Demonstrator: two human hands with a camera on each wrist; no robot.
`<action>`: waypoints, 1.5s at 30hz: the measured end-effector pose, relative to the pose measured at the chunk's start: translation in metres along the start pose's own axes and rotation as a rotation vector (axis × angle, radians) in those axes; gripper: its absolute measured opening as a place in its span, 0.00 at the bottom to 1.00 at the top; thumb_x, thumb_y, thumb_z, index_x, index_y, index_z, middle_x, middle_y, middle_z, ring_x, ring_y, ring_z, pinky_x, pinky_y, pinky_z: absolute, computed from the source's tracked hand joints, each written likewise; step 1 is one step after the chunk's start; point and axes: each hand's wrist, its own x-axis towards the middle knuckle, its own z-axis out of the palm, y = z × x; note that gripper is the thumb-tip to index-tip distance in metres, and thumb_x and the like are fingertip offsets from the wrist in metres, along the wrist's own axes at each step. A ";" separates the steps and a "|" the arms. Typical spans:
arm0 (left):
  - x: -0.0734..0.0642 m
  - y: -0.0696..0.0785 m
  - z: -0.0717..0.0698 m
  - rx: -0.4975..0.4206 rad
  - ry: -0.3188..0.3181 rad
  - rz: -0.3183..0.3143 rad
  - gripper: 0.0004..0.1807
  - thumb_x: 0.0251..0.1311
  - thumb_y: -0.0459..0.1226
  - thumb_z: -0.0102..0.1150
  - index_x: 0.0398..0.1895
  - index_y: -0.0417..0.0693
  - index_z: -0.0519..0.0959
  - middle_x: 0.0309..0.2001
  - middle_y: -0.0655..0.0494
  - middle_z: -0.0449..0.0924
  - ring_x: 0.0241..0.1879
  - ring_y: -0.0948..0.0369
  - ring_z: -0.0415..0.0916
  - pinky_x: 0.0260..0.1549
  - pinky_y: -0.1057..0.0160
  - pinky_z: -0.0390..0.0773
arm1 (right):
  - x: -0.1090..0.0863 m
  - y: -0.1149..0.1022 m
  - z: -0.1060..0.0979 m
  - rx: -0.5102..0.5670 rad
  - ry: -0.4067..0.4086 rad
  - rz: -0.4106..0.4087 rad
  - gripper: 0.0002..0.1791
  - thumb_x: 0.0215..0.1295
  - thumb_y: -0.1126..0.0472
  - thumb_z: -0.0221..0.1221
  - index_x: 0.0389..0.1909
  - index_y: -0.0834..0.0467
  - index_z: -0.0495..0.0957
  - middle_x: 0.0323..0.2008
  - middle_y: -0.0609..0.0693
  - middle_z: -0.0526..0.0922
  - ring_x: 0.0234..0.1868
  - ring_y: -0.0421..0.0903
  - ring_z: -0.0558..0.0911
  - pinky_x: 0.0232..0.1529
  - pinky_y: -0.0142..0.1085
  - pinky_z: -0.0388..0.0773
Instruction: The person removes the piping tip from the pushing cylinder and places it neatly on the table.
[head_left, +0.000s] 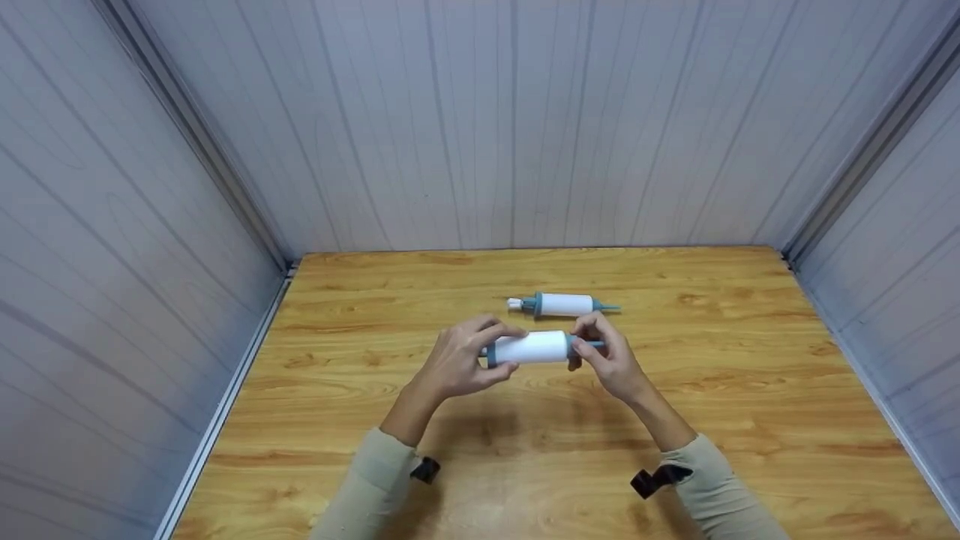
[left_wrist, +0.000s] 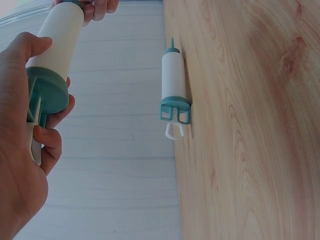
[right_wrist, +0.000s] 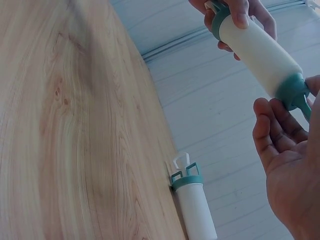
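Observation:
Above the wooden table, both hands hold a piping syringe [head_left: 532,347] with a white barrel and teal ends, lying roughly level. The left hand [head_left: 465,356] grips it round the plunger end; in the left wrist view its fingers curl about the teal collar and handle [left_wrist: 47,92]. At the other end, the right hand [head_left: 611,364] pinches the teal nozzle cap [right_wrist: 292,91] between thumb and fingers. The thin tip pokes out past that hand. A second similar syringe [head_left: 566,304] lies on the table just beyond, its white pull ring [left_wrist: 175,131] to the left. Neither hand touches it.
The wooden table [head_left: 337,420] has pale panelled walls [head_left: 480,135] at its back and both sides. A dark wrist mount [head_left: 426,470] sits at the left sleeve, another [head_left: 660,478] at the right.

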 end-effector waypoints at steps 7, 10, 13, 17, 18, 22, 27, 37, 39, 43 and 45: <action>0.000 0.000 0.000 0.004 -0.010 -0.008 0.21 0.65 0.47 0.77 0.60 0.56 0.90 0.51 0.49 0.91 0.34 0.56 0.85 0.32 0.61 0.85 | -0.001 -0.002 0.000 0.014 -0.015 -0.002 0.08 0.81 0.77 0.51 0.54 0.78 0.67 0.40 0.40 0.83 0.34 0.35 0.85 0.36 0.31 0.89; 0.000 0.000 -0.001 0.000 -0.008 -0.007 0.21 0.65 0.47 0.77 0.60 0.56 0.90 0.51 0.50 0.91 0.32 0.57 0.84 0.30 0.63 0.82 | -0.001 -0.002 -0.001 0.020 -0.028 0.007 0.09 0.81 0.77 0.51 0.55 0.78 0.67 0.42 0.41 0.83 0.35 0.36 0.85 0.38 0.30 0.89; 0.000 0.000 -0.001 -0.005 -0.006 -0.003 0.21 0.66 0.46 0.76 0.61 0.56 0.89 0.50 0.50 0.91 0.32 0.58 0.83 0.30 0.64 0.81 | -0.001 -0.003 -0.001 0.032 -0.037 0.014 0.10 0.80 0.77 0.52 0.56 0.78 0.67 0.45 0.42 0.83 0.36 0.36 0.86 0.39 0.31 0.90; 0.001 0.001 -0.002 -0.012 -0.003 -0.003 0.21 0.66 0.47 0.76 0.61 0.56 0.90 0.50 0.50 0.91 0.34 0.57 0.84 0.31 0.61 0.84 | -0.001 -0.002 -0.001 0.058 -0.042 -0.002 0.12 0.77 0.80 0.53 0.56 0.79 0.66 0.48 0.42 0.82 0.37 0.36 0.88 0.40 0.30 0.90; 0.001 0.002 -0.003 -0.014 -0.004 -0.005 0.21 0.66 0.47 0.76 0.61 0.56 0.90 0.51 0.50 0.91 0.34 0.57 0.85 0.31 0.60 0.85 | -0.001 -0.002 -0.001 0.067 -0.046 -0.008 0.13 0.77 0.80 0.53 0.57 0.80 0.65 0.49 0.42 0.82 0.38 0.36 0.88 0.41 0.30 0.90; 0.002 0.002 -0.004 -0.016 -0.019 -0.018 0.21 0.66 0.47 0.76 0.61 0.56 0.90 0.51 0.50 0.91 0.36 0.55 0.86 0.33 0.57 0.87 | -0.002 -0.001 -0.002 0.087 -0.056 -0.023 0.14 0.75 0.81 0.52 0.58 0.80 0.64 0.50 0.43 0.82 0.38 0.36 0.87 0.41 0.30 0.90; 0.002 0.002 -0.005 -0.011 -0.038 -0.022 0.22 0.67 0.48 0.76 0.61 0.55 0.90 0.52 0.49 0.91 0.38 0.55 0.86 0.35 0.56 0.88 | -0.002 0.000 -0.002 0.020 -0.041 -0.014 0.11 0.80 0.78 0.51 0.57 0.78 0.67 0.46 0.44 0.83 0.36 0.36 0.86 0.38 0.32 0.89; 0.001 0.000 -0.005 0.002 -0.037 0.015 0.23 0.68 0.47 0.76 0.66 0.61 0.90 0.50 0.50 0.90 0.37 0.57 0.85 0.33 0.60 0.85 | -0.001 -0.003 0.000 -0.010 -0.027 0.033 0.08 0.83 0.76 0.52 0.55 0.78 0.69 0.41 0.41 0.83 0.34 0.35 0.85 0.36 0.30 0.89; 0.000 0.000 -0.005 0.000 -0.044 0.008 0.23 0.68 0.47 0.76 0.66 0.61 0.90 0.50 0.50 0.90 0.37 0.57 0.84 0.32 0.61 0.83 | -0.001 -0.004 0.000 -0.007 -0.029 0.036 0.09 0.83 0.76 0.52 0.55 0.78 0.68 0.41 0.41 0.83 0.34 0.35 0.85 0.37 0.30 0.89; 0.000 0.000 -0.005 0.000 -0.048 0.000 0.24 0.68 0.47 0.76 0.66 0.62 0.90 0.50 0.50 0.91 0.37 0.57 0.84 0.32 0.62 0.82 | -0.002 -0.004 0.000 -0.003 -0.031 0.041 0.09 0.83 0.75 0.53 0.55 0.77 0.68 0.41 0.41 0.83 0.34 0.35 0.85 0.37 0.30 0.88; 0.000 0.000 -0.005 0.002 -0.046 0.005 0.24 0.67 0.47 0.77 0.66 0.62 0.90 0.50 0.50 0.91 0.37 0.57 0.85 0.32 0.62 0.83 | -0.002 -0.003 0.000 -0.003 -0.028 0.041 0.09 0.82 0.76 0.53 0.56 0.77 0.68 0.42 0.41 0.83 0.34 0.35 0.85 0.36 0.29 0.88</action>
